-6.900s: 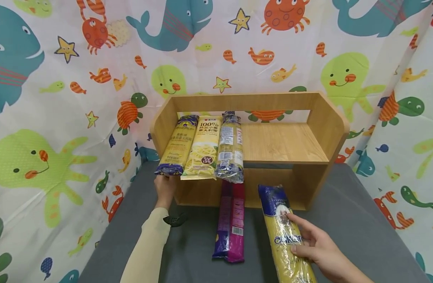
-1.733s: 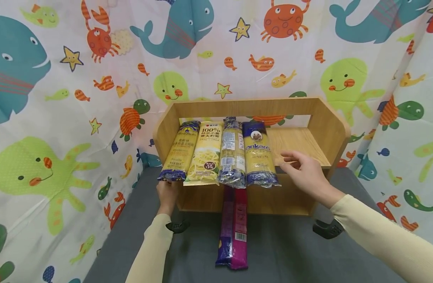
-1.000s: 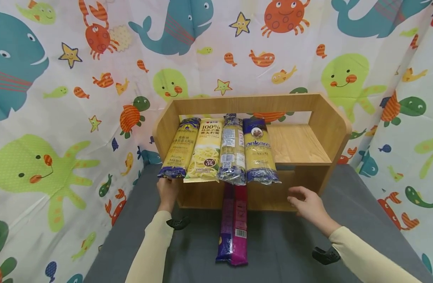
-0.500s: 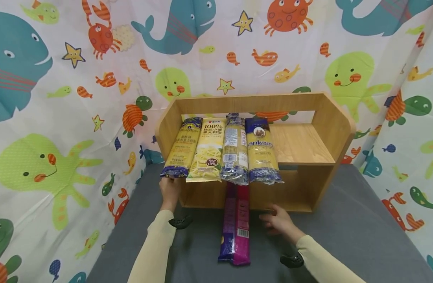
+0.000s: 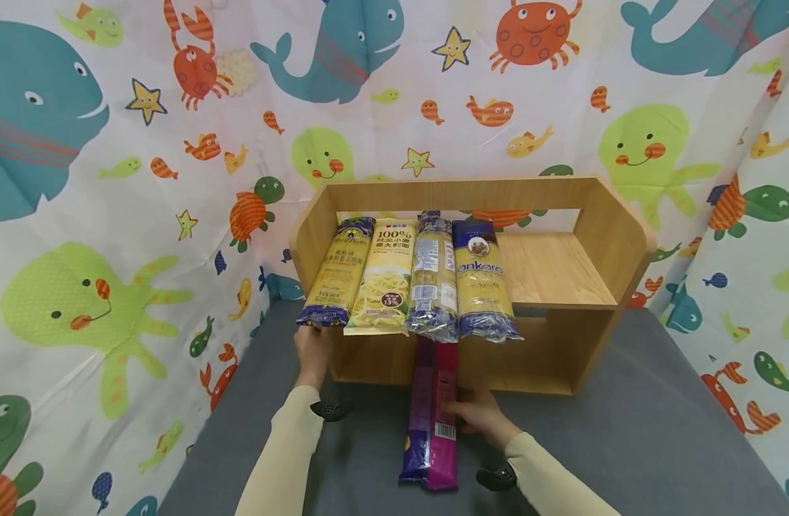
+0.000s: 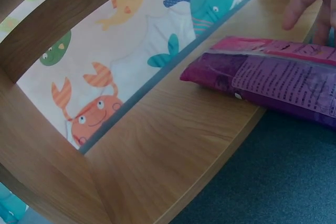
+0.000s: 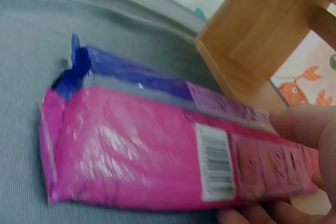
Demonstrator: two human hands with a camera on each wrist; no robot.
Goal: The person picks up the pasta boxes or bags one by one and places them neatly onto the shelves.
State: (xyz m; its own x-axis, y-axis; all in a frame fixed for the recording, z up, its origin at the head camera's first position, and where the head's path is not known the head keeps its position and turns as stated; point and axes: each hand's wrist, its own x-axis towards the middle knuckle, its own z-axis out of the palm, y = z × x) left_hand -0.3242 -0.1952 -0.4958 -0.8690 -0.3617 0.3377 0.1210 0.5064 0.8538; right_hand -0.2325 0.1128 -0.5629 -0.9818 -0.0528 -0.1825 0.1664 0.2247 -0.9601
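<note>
On its lengthwise side, a pink and purple pasta packet [image 5: 433, 430] lies on the grey table with its far end inside the lower shelf. My right hand [image 5: 481, 416] grips it from the right: in the right wrist view the thumb [image 7: 302, 124] lies over its upper edge and fingers [image 7: 257, 214] show below. At the shelf's front left corner, my left hand [image 5: 313, 355] stays just under the leftmost pasta packet [image 5: 338, 276]; its fingertips are hidden there. The wooden shelf [image 5: 552, 265] carries a row of several pasta packets, the rightmost being a blue and yellow one [image 5: 484, 283].
The upper board has bare wood [image 6: 168, 121] showing in its lower compartment too, around the packet's end. A curtain [image 5: 381, 115] printed with sea animals hangs behind and at both sides. Grey cloth covers the table [image 5: 626, 430].
A blue and yellow pasta packet, earlier in my right hand, now lies on the upper board. My right hand then moved down and left to the pink packet. The left hand stayed at the corner.
</note>
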